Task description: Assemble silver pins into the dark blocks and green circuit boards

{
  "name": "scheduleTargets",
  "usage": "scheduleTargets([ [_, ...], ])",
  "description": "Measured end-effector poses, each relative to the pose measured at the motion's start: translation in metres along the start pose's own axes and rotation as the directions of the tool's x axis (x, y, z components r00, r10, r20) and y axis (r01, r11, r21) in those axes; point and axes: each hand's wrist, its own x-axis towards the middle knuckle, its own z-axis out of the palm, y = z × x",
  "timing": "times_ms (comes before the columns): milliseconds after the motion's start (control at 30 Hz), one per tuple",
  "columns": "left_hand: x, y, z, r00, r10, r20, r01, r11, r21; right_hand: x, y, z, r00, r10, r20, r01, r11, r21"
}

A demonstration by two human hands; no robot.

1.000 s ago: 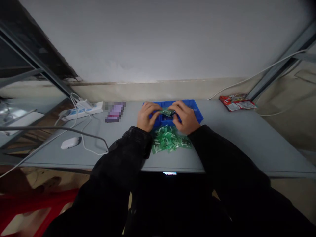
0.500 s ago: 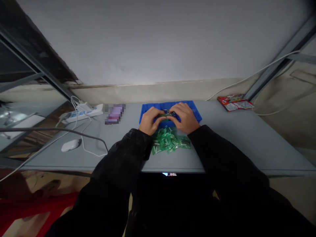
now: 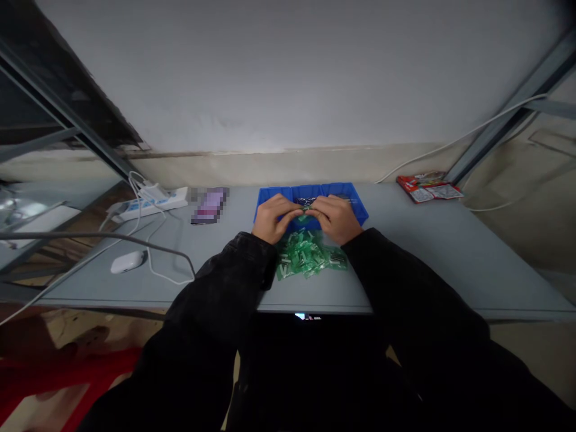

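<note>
My left hand (image 3: 272,218) and my right hand (image 3: 335,217) meet over the front of a blue divided tray (image 3: 263,197). Between their pinched fingertips is a small green plastic bag (image 3: 303,218), mostly covered by the fingers. Dark, thin metal-looking pieces (image 3: 306,201) lie in the tray's middle compartment, behind my fingers. On the table just below my hands is a pile of green plastic bags (image 3: 306,253), with small pale and dark pieces showing through them.
To the left on the grey table (image 3: 418,258) are a phone (image 3: 210,205), a white power strip (image 3: 157,205) with cables and a white earbud case (image 3: 128,262). A red packet (image 3: 429,188) lies at the back right. A wall stands behind.
My fingertips have come closer together on the green bag, and my right fingers have lowered and folded in. Less of the bag shows now. The pile has not moved.
</note>
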Motion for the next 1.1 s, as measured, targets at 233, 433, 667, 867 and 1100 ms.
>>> scheduleTargets([
  [233,-0.002,-0.001,0.001,1.000,0.004,0.019,-0.005,0.999,0.045,0.000,-0.008,0.003,0.996,0.073,0.043,-0.077,0.993,0.095],
  [433,-0.004,-0.001,0.002,0.998,-0.008,0.061,0.007,1.000,0.004,0.001,-0.005,0.006,0.980,0.123,-0.153,-0.115,0.991,0.063],
  [667,-0.006,-0.003,0.004,0.995,-0.077,-0.067,0.077,0.997,-0.006,-0.001,-0.001,0.003,0.984,0.140,-0.110,-0.127,0.984,0.124],
  [867,-0.005,-0.001,0.001,0.990,-0.134,-0.046,0.129,0.986,-0.108,0.000,0.005,0.004,0.996,0.084,-0.020,-0.082,0.992,0.097],
  [1100,-0.007,-0.001,0.007,0.986,-0.160,-0.043,0.155,0.982,-0.107,-0.002,0.002,0.007,0.996,0.089,0.011,-0.089,0.986,0.141],
])
